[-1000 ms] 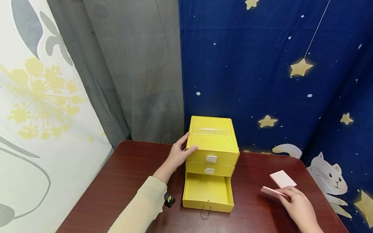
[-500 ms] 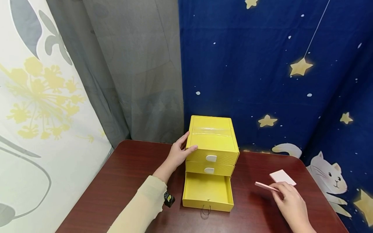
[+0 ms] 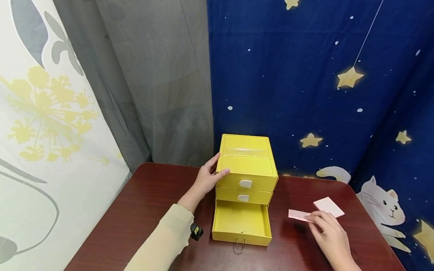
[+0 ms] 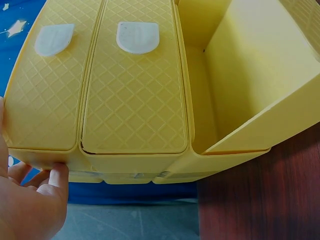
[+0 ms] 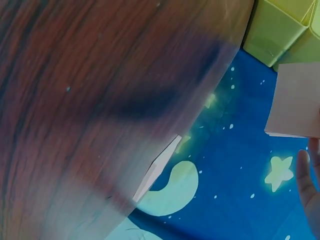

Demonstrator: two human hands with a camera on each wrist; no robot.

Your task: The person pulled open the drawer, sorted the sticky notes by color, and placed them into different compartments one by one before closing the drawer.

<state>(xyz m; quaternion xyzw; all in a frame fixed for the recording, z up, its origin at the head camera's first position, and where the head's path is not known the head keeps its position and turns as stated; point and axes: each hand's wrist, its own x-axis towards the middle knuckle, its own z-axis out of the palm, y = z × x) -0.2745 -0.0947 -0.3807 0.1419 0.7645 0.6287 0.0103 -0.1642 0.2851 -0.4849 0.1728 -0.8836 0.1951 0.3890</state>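
Observation:
A yellow drawer unit (image 3: pixel 246 163) stands on the table, its bottom drawer (image 3: pixel 241 238) pulled out and the two upper ones pushed in. My left hand (image 3: pixel 205 180) rests against the unit's upper left side, the thumb over the top front edge; in the left wrist view the thumb and fingers touch the side wall. To the right of the drawer, my right hand (image 3: pixel 330 235) pinches a pale pink square note pad (image 3: pixel 297 215) above the table. It shows broad side on in the right wrist view. A second pink note pad (image 3: pixel 329 207) lies flat just behind that hand.
Dark red-brown wood makes up the tabletop (image 3: pixel 149 195). A thin dark cord loop (image 3: pixel 239 245) hangs from the pulled-out drawer's front. Behind the table hang a grey curtain (image 3: pixel 169 94) and a blue star-patterned curtain (image 3: pixel 271 82).
My right hand has moved left with the note pad, toward the drawer, and the pad has turned in its fingers. The left hand, the drawer unit and the lying pad stay put.

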